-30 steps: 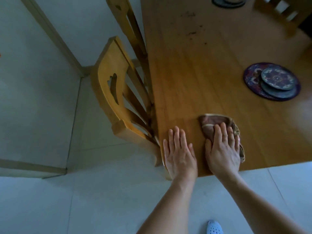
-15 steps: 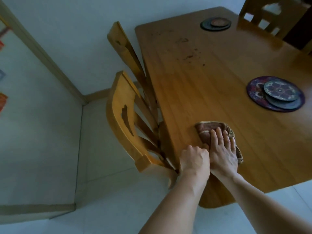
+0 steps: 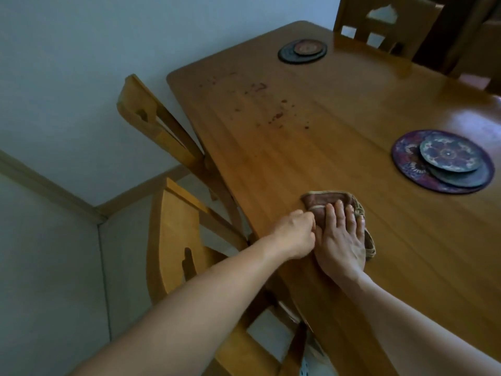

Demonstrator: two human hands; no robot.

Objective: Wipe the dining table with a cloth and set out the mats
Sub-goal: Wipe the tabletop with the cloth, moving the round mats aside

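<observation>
Pressing a brown cloth (image 3: pixel 325 202) to the tabletop (image 3: pixel 325 137) with straight fingers, the right hand (image 3: pixel 340 245) wiped; the left hand (image 3: pixel 294 233) curled its fingers, grip unclear. Stains (image 3: pixel 278 115) lay unwiped, mats (image 3: pixel 442 161) stacked.

Head-worn camera looks steeply down, close, along the table (image 3: pixel 298 147).

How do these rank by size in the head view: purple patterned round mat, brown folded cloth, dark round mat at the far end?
1. Purple patterned round mat
2. Brown folded cloth, partly under right hand
3. Dark round mat; farther away, so unsure
</observation>
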